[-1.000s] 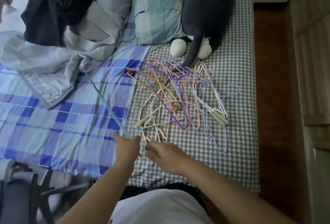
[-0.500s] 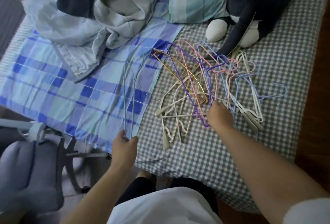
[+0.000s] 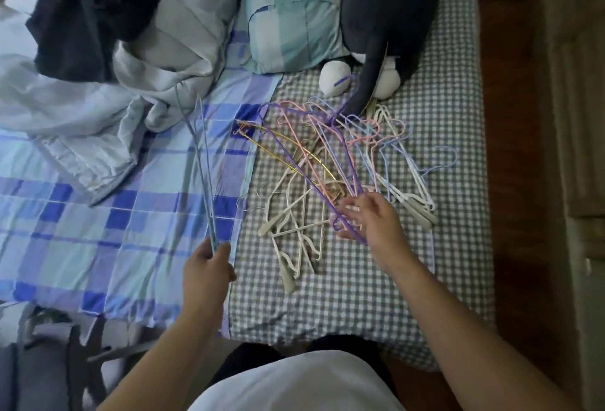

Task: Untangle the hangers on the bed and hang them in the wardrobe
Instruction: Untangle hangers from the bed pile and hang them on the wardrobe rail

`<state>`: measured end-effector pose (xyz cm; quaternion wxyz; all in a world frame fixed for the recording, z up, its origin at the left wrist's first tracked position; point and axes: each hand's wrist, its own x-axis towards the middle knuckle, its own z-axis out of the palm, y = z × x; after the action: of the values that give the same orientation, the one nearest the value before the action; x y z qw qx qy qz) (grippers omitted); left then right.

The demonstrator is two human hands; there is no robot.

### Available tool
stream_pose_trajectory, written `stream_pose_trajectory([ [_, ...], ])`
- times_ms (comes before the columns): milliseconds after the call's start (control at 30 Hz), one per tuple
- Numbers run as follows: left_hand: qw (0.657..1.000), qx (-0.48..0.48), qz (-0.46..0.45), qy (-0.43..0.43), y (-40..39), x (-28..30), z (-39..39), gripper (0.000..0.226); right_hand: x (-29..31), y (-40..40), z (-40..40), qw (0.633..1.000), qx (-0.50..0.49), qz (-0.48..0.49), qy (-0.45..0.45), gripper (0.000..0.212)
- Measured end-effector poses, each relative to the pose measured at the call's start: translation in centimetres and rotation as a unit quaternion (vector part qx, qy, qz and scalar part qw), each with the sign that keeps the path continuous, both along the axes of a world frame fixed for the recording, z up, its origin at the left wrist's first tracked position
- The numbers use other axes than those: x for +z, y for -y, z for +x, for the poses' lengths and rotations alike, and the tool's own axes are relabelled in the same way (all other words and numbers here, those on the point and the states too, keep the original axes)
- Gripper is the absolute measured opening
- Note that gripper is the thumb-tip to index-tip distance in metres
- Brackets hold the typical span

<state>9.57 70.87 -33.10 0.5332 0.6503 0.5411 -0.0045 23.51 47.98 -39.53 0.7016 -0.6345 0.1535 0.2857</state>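
Looking down at a bed (image 3: 360, 319) that fills most of the view, with a grey-and-white checked sheet on the right half and a blue plaid blanket (image 3: 108, 234) spread over the left half. Up top there's a rumpled pale duvet (image 3: 82, 109) with some dark clothes (image 3: 82, 11) dumped on it, a teal plaid pillow (image 3: 294, 18) next to that, and a big dark grey plush toy (image 3: 389, 11) with white feet sitting against the pillow. Wooden floor (image 3: 510, 148) runs down the right side of the bed, and a pale wooden bit of furniture stands at the far right edge, can't tell exactly what it is. Smack in the middle of the checked sheet is the pile of hangers (image 3: 327, 181), still a proper tangle: cream plastic ones at the bottom, pink, light blue and a gold one mixed through. A purple hanger (image 3: 294, 145) runs diagonally across the heap, its hook poking up by the plush toy's feet. The right hand (image 3: 370, 220) is at the near edge of the pile, fingers spread and loosely curled around the low corner of that purple hanger. The left hand (image 3: 206, 266) is off to the side over the plaid blanket, pinching a thin blue-grey hanger (image 3: 199, 165) by one end so it sticks up and away from the pile, clear of the rest.
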Motion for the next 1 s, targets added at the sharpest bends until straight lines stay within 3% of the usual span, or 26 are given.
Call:
stream_pose_trajectory([
  [100,0.997,-0.069,-0.013,0.02,-1.1,1.0,0.6,0.035,3.4,0.7,-0.8,0.995,-0.084,0.047,0.024,0.017],
  [200,0.985,-0.161,-0.019,0.058,-1.7,1.6,1.2,0.013,7.0,1.8,-1.5,0.987,-0.141,0.053,0.062,0.011],
  [233,0.977,-0.2,-0.029,0.069,-1.9,2.0,1.5,0.01,8.6,2.3,-2.2,0.98,-0.177,0.05,0.078,0.011],
  [333,0.948,-0.303,-0.046,0.083,-1.4,2.6,2.0,0.033,12.4,3.9,-5.4,0.957,-0.272,0.029,0.098,0.031],
  [433,0.902,-0.416,-0.045,0.104,1.0,4.1,3.4,0.026,14.7,6.3,-11.2,0.93,-0.35,0.028,0.11,0.016],
  [500,0.868,-0.483,-0.027,0.113,3.1,4.9,4.6,0.017,15.7,8.0,-14.7,0.911,-0.401,0.035,0.093,0.048],
  [533,0.845,-0.52,-0.032,0.122,4.8,5.4,5.0,0.016,16.3,9.4,-16.9,0.893,-0.439,0.04,0.088,0.057],
  [567,0.825,-0.548,-0.033,0.13,6.2,5.6,5.5,0.016,16.7,10.6,-18.7,0.875,-0.473,0.051,0.085,0.048],
  [633,0.786,-0.601,-0.056,0.138,10.0,6.9,5.5,0.019,17.6,14.1,-22.7,0.842,-0.529,0.072,0.076,0.007],
  [767,0.7,-0.694,-0.109,0.131,18.6,10.0,3.8,0.025,19.1,21.1,-29.7,0.808,-0.587,0.028,0.045,0.022],
  [900,0.679,-0.704,-0.14,0.157,30.1,13.4,1.9,0.021,22.7,28.6,-35.7,0.775,-0.626,-0.065,0.056,0.024],
  [1000,0.66,-0.719,-0.125,0.178,39.2,15.6,-0.1,0.026,25.7,34.7,-39.9,0.771,-0.622,-0.12,0.064,0.028],
])
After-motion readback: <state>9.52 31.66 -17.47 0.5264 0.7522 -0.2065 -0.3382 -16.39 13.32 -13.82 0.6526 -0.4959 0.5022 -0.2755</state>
